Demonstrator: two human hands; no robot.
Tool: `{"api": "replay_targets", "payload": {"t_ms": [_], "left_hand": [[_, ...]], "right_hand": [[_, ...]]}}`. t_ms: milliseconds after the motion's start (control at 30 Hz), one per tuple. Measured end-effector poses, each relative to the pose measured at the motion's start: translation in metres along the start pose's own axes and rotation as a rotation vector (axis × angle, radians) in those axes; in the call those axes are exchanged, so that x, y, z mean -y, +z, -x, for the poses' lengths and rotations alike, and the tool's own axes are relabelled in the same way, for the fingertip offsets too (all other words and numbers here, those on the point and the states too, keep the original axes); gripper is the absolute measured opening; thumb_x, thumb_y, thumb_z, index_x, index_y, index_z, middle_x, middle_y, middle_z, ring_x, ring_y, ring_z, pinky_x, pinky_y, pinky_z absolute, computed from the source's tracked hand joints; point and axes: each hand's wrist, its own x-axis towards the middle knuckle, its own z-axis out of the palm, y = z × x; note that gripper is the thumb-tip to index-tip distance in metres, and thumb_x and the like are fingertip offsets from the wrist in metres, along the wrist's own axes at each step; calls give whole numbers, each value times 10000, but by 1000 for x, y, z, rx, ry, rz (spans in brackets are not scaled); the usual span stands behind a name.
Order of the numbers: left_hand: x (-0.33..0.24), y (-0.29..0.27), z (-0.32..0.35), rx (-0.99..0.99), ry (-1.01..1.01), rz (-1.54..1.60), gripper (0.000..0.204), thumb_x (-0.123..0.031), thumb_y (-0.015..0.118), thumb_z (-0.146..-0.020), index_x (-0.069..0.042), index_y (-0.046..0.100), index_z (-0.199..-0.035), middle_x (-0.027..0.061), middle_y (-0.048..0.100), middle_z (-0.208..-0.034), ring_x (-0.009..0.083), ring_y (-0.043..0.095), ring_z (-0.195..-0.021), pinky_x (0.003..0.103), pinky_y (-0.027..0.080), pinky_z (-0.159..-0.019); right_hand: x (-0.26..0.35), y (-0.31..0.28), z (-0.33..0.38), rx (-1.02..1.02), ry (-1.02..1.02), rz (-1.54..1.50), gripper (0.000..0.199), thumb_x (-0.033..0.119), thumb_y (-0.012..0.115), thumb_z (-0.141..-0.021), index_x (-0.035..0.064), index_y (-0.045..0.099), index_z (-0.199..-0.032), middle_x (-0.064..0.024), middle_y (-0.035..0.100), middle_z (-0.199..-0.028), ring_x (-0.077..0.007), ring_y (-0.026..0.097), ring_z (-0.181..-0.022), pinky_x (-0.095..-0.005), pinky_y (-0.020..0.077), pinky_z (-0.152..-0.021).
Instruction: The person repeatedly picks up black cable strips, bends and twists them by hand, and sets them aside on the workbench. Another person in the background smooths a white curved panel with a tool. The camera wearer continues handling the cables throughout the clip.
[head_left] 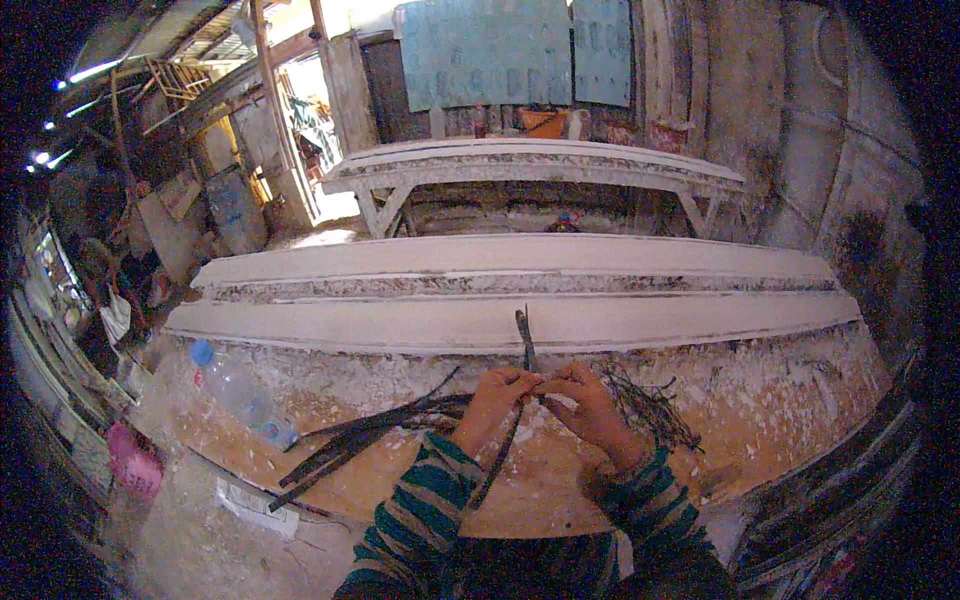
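striped sleeves (425, 497) meet both hands (488, 402) (597, 408), fingers (518, 381) pinching a dark strip (503, 447) between bottle (243, 394) and tangled strands (655, 408).

Left hand (495, 397) and right hand (592, 405) hide part of dark strip (527, 345); exact grip too small to tell. Strip bundle (360, 435) runs behind left wrist, ends hidden. Striped sleeves (425, 490) cut off below.
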Motion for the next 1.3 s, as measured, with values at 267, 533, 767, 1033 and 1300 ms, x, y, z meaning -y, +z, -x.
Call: {"api": "replay_targets", "payload": {"t_ms": [267, 533, 767, 1033, 1300], "left_hand": [[1, 0, -1, 15, -3, -2, 220, -226, 578, -859, -30, 673, -885, -23, 588, -685, 49, 462, -570, 198, 327, -494], [2, 1, -1, 0, -26, 23, 195, -215, 587, -851, -37, 668, -857, -19, 593, -684, 49, 469, -565, 193, 319, -489], [-3, 6, 3, 19, -62, 49, 174, -202, 586, -845, -42, 651, -827, -18, 569, -669, 55, 466, -568, 201, 352, -505], [34, -2, -15, 58, 78, -87, 230, -291, 600, -817, -82, 618, -913, -5, 570, -815, 111, 500, -712, 246, 421, -569], [36, 17, -2, 1, 392, 6, 183, -264, 638, -811, -92, 575, -800, -21, 543, -689, 73, 500, -602, 225, 416, -468]], "right_hand": [[-4, 4, 2, -68, -63, 13, 300, 34, 726, -662, 141, 658, -934, -70, 572, -918, -242, 546, -875, -339, 459, -751], [0, 4, 1, -67, 3, 9, 239, 53, 731, -670, 122, 682, -894, -73, 588, -919, -235, 551, -890, -332, 460, -763], [0, 6, 0, -114, 123, -83, 195, 71, 713, -702, 99, 683, -894, -81, 623, -885, -230, 594, -834, -332, 473, -749], [15, 8, -1, -164, 490, -248, 170, 202, 638, -792, 36, 663, -821, -55, 619, -775, -159, 570, -706, -279, 446, -641], [3, 19, 8, -259, 535, -721, 129, 190, 615, -809, 77, 552, -800, 12, 536, -703, -80, 468, -646, -233, 380, -578]]}}
